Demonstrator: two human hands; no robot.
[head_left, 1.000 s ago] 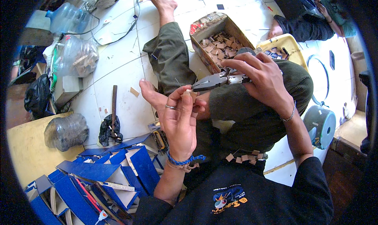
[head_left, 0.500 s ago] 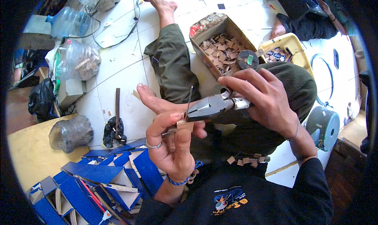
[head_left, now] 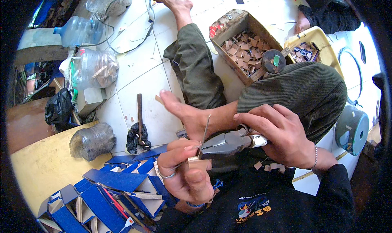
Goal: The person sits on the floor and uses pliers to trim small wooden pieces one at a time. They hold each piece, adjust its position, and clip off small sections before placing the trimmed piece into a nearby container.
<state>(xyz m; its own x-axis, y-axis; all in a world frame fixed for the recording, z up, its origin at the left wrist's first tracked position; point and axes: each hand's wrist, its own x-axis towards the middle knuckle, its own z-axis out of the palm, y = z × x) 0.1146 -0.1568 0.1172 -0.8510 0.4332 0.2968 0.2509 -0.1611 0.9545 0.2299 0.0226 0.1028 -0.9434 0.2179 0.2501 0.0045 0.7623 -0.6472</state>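
My left hand [head_left: 185, 174] pinches a small tan block [head_left: 198, 163] with a thin metal pin [head_left: 205, 129] standing up out of it. My right hand [head_left: 281, 137] grips a pair of pliers [head_left: 226, 143], whose jaws close on the base of the pin right at the block. Both hands work above my folded legs in green trousers [head_left: 310, 94]. A few loose tan pieces [head_left: 269, 166] lie on my lap under the right wrist.
A cardboard box of brown chips [head_left: 245, 49] and a yellow tray [head_left: 312, 43] sit beyond my knee. Blue and white folded card pieces [head_left: 106, 192] pile at lower left. A hammer-like tool [head_left: 139, 114], plastic bottles [head_left: 79, 29] and another person's dark sleeve [head_left: 326, 14] are around.
Both hands have dropped lower and closer to my body. The pliers swung from in front of my knee down to the block, and now bite the pin that my left hand holds.
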